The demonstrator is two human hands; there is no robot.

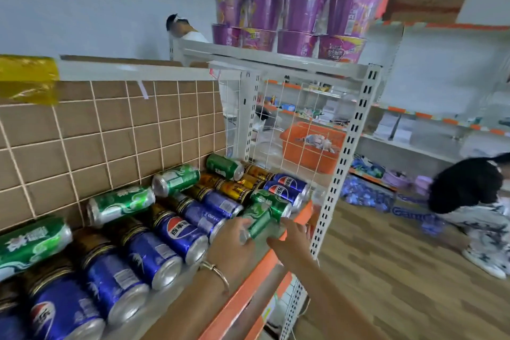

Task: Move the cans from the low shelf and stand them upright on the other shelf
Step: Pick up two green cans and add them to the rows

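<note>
cans: lie on their sides in rows along the low shelf, left of the green can
left hand: fingers wrapped around green can at the shelf's front lip, likely to lift it
right hand: just right of that can, fingers loose, holding nothing, probably to steady it

The blue cans lying on the low shelf carry the round red, white and blue Pepsi logo with Chinese characters. Print on the green cans, gold cans and purple tubs is too blurred to read.
</note>
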